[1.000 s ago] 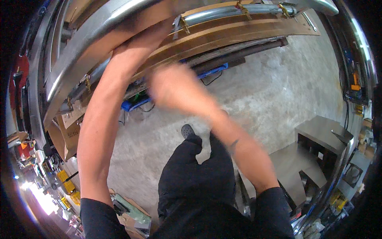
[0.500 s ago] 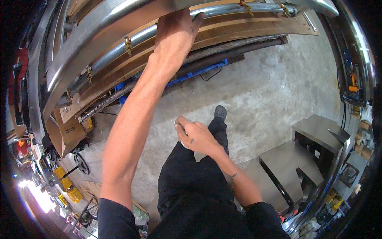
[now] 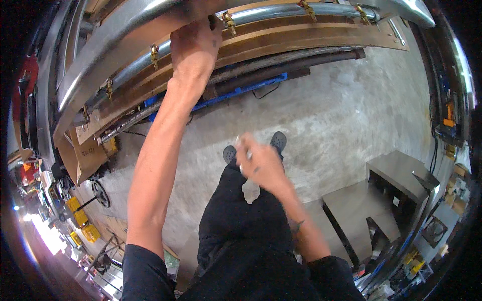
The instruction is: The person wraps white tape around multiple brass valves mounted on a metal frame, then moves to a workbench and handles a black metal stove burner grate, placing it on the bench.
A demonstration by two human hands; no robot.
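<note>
My left hand point(image 3: 197, 47) reaches up to a silver metal pipe point(image 3: 271, 14) fitted with several brass valves. It sits between one brass valve point(image 3: 154, 56) and another brass valve point(image 3: 229, 23). The curved stainless steel rail point(image 3: 125, 37) in front hides most of its fingers, so their grip does not show. My right hand point(image 3: 263, 165) is held over my legs, away from the pipe. Its fingers are curled together and blurred by motion. Bits of something small and whitish show at them, too smeared to name.
Below the pipe run brown boards point(image 3: 301, 32), dark bars and a blue frame point(image 3: 241, 91). Stainless steel box-shaped pieces point(image 3: 346, 210) stand at the lower right. On the left are a cardboard box point(image 3: 85, 160) and a black handwheel point(image 3: 100, 193). Concrete floor point(image 3: 331, 115) lies between.
My left hand has shifted left along the pipe, uncovering a brass valve. My right hand has moved to the right and turned more upward. My left shoe has come into view.
</note>
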